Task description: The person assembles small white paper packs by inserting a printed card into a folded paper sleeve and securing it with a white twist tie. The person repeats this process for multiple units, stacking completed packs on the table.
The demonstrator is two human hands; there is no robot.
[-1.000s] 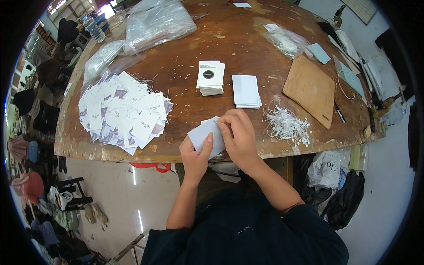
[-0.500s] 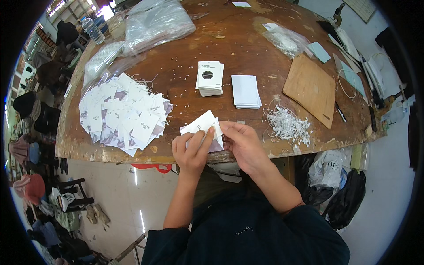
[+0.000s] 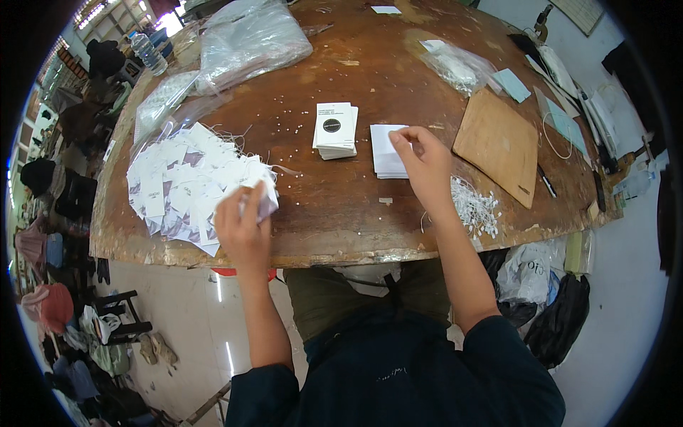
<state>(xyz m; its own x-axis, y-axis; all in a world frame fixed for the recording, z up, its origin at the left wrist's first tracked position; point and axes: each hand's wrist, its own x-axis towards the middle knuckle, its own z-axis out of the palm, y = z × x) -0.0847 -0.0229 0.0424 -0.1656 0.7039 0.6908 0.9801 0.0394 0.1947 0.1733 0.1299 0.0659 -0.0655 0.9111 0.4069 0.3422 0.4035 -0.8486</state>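
Where the left hand (image 3: 245, 231) shows on my feed, its bent fingers sit over the near right edge of a broad heap of white and purple tags (image 3: 171, 178). Blur softens those fingers, which are partly curled, with a tag (image 3: 267, 206) against their tips; I cannot tell if they grip it or merely touch it. A thin string (image 3: 288, 171) pokes out just beyond them.

I see the right hand (image 3: 425, 171) with its thumb and forefinger bent close together, only a small gap between them, over the right side of a stack of blank white cards (image 3: 384, 160). I cannot make out whether a card is pinched there. Left of these fingertips, well to the right of the left fingers, stands a stack of printed cards (image 3: 333, 135), each hand clear of it; a black disc marks the top one.

Below and to the right of the right fingers, I find a tangle of white strings (image 3: 475, 210), partly hidden by the wrist. Farther right of them lie a wooden board (image 3: 498, 146) and, past it, a dark pen (image 3: 547, 183). Beyond the left fingers, past the heap, I have a clear plastic bag (image 3: 249, 43) on the brown table (image 3: 320, 228).
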